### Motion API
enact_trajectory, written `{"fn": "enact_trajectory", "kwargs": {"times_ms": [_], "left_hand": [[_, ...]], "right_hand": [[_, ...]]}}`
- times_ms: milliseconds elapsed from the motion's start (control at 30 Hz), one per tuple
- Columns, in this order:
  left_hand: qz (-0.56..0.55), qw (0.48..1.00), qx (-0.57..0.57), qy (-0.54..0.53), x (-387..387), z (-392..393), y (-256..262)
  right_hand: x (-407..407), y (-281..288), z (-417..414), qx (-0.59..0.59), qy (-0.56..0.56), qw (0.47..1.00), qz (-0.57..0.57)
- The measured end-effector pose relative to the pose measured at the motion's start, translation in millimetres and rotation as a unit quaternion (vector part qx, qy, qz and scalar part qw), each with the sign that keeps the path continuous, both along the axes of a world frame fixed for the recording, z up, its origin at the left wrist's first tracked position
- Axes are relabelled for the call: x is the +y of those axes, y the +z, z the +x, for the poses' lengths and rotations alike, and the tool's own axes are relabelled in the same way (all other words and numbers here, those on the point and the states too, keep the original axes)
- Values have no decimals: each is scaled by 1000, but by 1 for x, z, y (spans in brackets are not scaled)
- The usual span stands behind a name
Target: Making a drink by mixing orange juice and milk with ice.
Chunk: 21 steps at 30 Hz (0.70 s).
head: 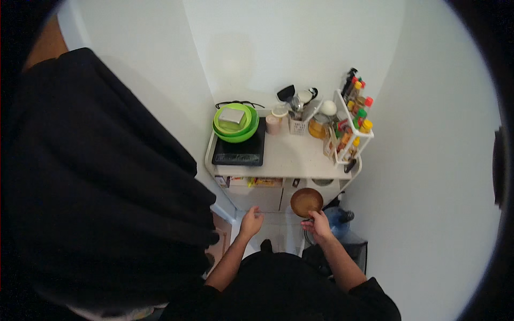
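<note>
My right hand grips the near rim of a round brown bowl, held in front of the cabinet's right door. My left hand is to the left of it, in front of the cabinet, with nothing in it and the fingers partly spread. On the cabinet's white top, a stack of green bowls with a silvery rectangular container on it rests on a black induction cooktop. Below the top, an open shelf holds packets in yellow and red wrapping.
A white rack of capped seasoning bottles stands at the right, beside a glass jar and a perforated utensil basket. Black cloth hangs at the left. A blue water bottle stands low at the right, near the wall.
</note>
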<state>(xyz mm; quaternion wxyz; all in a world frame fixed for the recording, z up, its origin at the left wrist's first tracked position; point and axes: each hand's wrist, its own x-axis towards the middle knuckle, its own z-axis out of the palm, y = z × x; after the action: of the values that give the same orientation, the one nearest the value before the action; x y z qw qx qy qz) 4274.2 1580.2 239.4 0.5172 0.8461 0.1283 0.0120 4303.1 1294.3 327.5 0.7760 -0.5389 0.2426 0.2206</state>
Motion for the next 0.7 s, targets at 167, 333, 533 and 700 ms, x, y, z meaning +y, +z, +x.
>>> {"fn": "enact_trajectory", "kwargs": {"times_ms": [167,333,533,700], "left_hand": [[43,997,-62,-8,-24,150,65],[106,987,-118,5,-9,279,50],[111,993,-3,35,-14,379,54],[188,979,12,79,-17,424,42]], "right_hand": [[-12,-1,71,-9,-15,1000,1],[-10,-20,141,-5,-32,999,34],[1,-2,233,-95,54,993,-52],[28,48,285,-224,111,968,-36]]}}
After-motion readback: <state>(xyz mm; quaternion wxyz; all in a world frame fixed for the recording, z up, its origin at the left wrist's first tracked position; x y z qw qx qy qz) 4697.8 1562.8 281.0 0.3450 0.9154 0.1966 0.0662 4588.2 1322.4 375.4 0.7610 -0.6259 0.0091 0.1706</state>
